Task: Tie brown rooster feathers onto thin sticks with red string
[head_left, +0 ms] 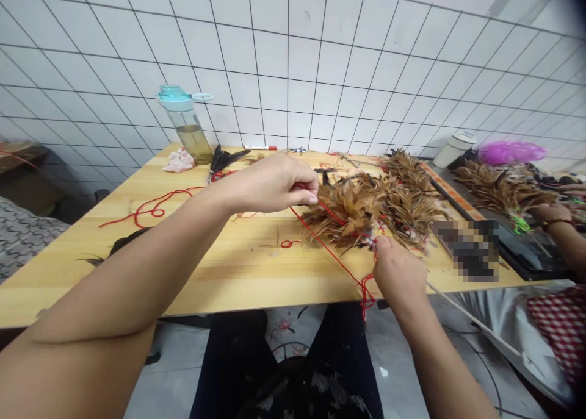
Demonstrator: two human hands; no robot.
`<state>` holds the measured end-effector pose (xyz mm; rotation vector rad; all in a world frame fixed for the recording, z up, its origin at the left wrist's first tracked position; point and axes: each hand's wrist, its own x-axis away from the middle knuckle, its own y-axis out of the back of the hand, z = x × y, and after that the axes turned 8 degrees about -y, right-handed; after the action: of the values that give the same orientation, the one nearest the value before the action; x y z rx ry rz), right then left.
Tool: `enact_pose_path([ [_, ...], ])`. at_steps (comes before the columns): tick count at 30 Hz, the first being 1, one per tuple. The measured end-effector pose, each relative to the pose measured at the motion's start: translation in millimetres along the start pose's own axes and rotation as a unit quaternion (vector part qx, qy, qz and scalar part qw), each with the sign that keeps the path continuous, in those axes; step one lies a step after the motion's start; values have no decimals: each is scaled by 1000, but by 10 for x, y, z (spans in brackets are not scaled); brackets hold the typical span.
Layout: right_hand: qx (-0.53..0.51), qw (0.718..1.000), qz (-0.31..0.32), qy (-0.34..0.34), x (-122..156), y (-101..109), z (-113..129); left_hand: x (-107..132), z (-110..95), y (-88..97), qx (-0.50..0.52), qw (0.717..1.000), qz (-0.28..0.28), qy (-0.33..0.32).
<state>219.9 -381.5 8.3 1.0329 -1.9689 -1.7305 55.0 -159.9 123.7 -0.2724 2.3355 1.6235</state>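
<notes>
My left hand (286, 184) is raised over the middle of the table, thumb and fingers pinched on a red string (326, 246). From there the string runs taut toward my right hand, and another length slants down to a loose tangle at the table's front edge. My right hand (398, 275) is closed round a feather duster (352, 208) where its brown feathers meet the stick. The pale stick (476, 324) sticks out behind that hand, past the table edge to the lower right. Fingertips of the right hand are partly hidden.
More brown feather bundles (405, 181) lie behind the duster. A water bottle (192, 126) stands at the back left near black feathers (224, 160) and a marker (260, 147). Loose red string (155, 211) lies leftward. At right, a co-worker's hand (552, 214) holds another feather piece.
</notes>
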Motion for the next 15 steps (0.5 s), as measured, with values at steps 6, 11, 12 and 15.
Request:
enact_pose_path([
  [6,44,999,-4,-17,-4,-72,-366,124,1,287,5,999,5,51],
  [11,31,994,48,96,89,-33,-466,3,53,383,-22,997,-78,16],
  [12,23,992,53,114,121,-1,-463,-51,69,374,-25,995,-92,7],
  [15,-28,983,73,166,247,137,-453,-231,202,302,-39,991,-127,-6],
])
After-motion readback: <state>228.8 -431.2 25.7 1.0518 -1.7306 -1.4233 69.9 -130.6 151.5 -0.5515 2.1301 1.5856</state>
